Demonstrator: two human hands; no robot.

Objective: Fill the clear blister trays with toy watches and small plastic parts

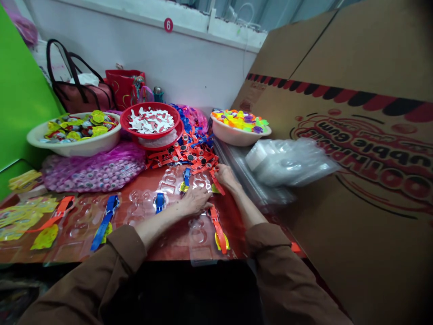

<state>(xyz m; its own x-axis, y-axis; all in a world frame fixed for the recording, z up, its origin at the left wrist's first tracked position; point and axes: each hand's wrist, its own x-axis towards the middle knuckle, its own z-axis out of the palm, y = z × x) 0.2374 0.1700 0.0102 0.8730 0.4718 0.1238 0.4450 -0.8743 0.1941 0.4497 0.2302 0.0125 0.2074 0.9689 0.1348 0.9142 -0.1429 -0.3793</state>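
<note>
Taking the red double bowl [151,120] as the landmark: to its lower right, the right hand [226,177] has its fingers curled at an orange toy watch [218,184] near the end of the watch pile [189,149]; whether they pinch it, I cannot tell. Nearer the person than the bowl, the left hand [196,201] reaches palm down over the clear plastic trays [138,205], fingers loosely extended, their grip hidden. A blue toy watch [187,177] lies just beyond that hand. Left of the bowl sits a white basin [72,145] of wrapped candies [74,126]; below it, a purple bag [94,169].
</note>
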